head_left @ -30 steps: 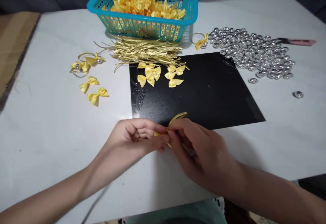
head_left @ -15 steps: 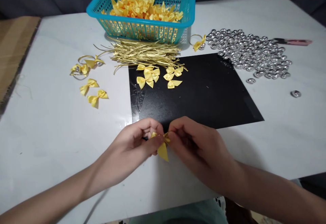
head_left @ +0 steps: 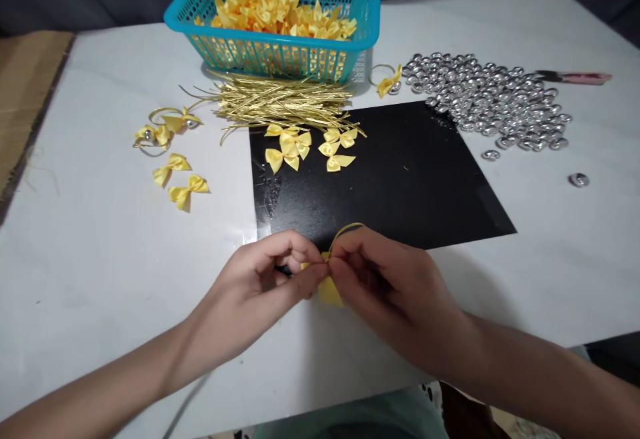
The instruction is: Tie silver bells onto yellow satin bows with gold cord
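Note:
Near the front edge of the black sheet (head_left: pixel 380 192), my left hand (head_left: pixel 275 276) pinches a yellow ribbon bow (head_left: pixel 330 291) between thumb and fingers. Pressed close against it, my right hand (head_left: pixel 390 282) is closed on a gold twist tie (head_left: pixel 346 228), which arcs up above the fingertips. The bow's centre is hidden by my fingers; its lower tail hangs below them. Several loose yellow bows (head_left: pixel 289 149) lie on the far part of the sheet, beside a heap of gold twist ties (head_left: pixel 285 102).
A teal basket (head_left: pixel 273 40) full of yellow bows stands at the back. Many silver beads (head_left: pixel 485 96) are spread on the right, by pink-handled pliers or cutters (head_left: pixel 575 78). Finished-looking bow rings (head_left: pixel 153 136) and two bows (head_left: pixel 189 190) lie left. Cardboard (head_left: pixel 30 92) covers the far left.
The gold twist tie now loops up above my right fingers. The bow has turned, its tail now lying lower right of my left thumb. Both hands stay together.

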Tool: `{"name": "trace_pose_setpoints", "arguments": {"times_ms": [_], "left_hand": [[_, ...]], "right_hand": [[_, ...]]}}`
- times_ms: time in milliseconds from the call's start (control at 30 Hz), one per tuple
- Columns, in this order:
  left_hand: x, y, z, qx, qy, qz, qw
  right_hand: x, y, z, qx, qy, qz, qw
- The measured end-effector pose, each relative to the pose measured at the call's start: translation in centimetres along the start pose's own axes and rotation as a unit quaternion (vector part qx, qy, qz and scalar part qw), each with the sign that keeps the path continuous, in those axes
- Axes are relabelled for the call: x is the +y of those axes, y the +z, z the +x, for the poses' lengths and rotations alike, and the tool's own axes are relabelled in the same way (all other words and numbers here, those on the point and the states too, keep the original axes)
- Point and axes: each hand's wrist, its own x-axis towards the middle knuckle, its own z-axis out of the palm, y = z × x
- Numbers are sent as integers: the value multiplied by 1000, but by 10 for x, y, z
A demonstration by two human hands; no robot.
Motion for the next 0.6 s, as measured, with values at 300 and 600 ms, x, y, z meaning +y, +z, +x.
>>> {"name": "trace_pose_setpoints", "arguments": {"times_ms": [300,600], "left_hand": [[-6,-5,-2,-12,52,61,997],[-6,-1,-1,22,63,57,996]], "right_hand": [[-1,4,0,18,20,-39,999],[0,2,0,-6,11,-17,1000]]}}
